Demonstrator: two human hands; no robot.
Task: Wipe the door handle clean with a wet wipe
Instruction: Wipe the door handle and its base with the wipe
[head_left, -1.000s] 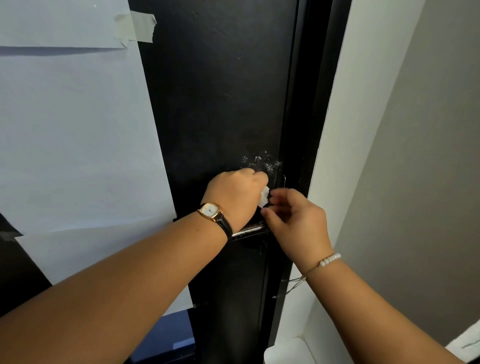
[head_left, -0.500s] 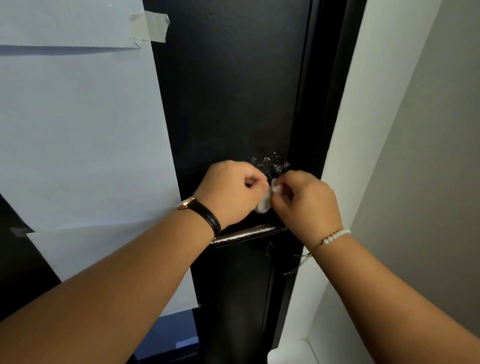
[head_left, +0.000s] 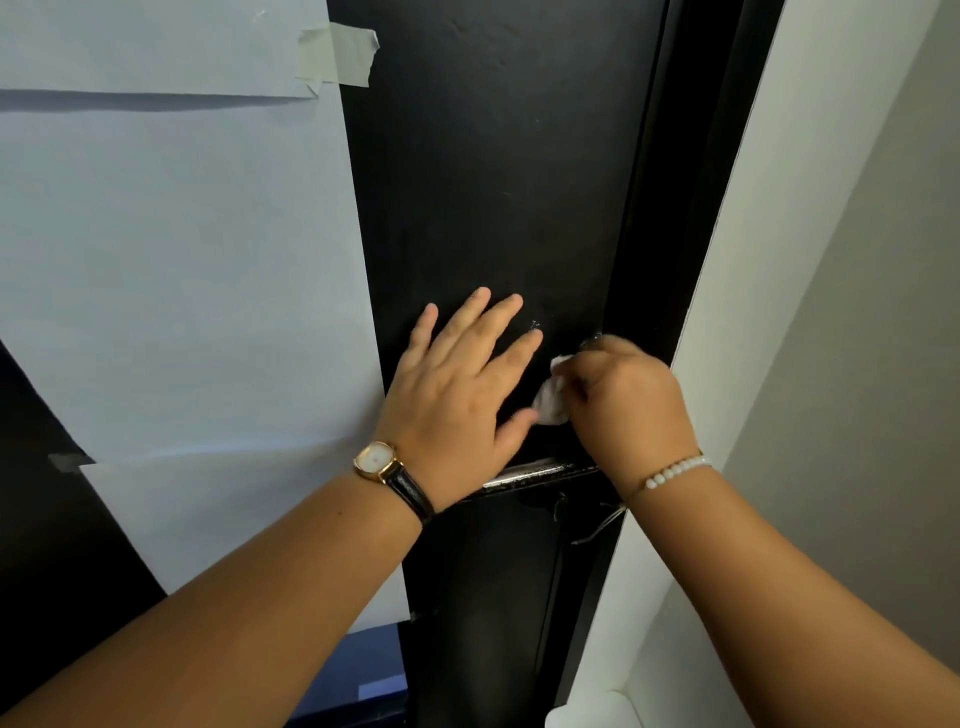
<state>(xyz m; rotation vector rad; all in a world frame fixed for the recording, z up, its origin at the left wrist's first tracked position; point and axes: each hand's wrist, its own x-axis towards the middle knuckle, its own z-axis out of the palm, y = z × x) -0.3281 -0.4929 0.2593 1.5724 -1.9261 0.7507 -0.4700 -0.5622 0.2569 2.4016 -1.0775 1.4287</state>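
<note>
A black door (head_left: 498, 171) fills the middle of the view. Its metal lever handle (head_left: 535, 475) runs level just below both hands, partly hidden by them. My left hand (head_left: 457, 395), with a gold watch on the wrist, lies flat on the door with fingers spread, holding nothing. My right hand (head_left: 626, 405), wearing a pearl bracelet, is closed on a crumpled white wet wipe (head_left: 551, 400) and presses it against the door just above the handle's right end. A faint whitish smear (head_left: 535, 326) shows on the door above the wipe.
Large sheets of pale paper (head_left: 171, 270) are taped over the door's left part. The dark door frame (head_left: 691, 182) and a white wall (head_left: 810, 218) stand close on the right. A thin cord (head_left: 597, 527) dangles below the handle.
My left hand has let go of the wipe and opened flat against the door. The wipe is now in my right hand alone. The whitish smear is much smaller.
</note>
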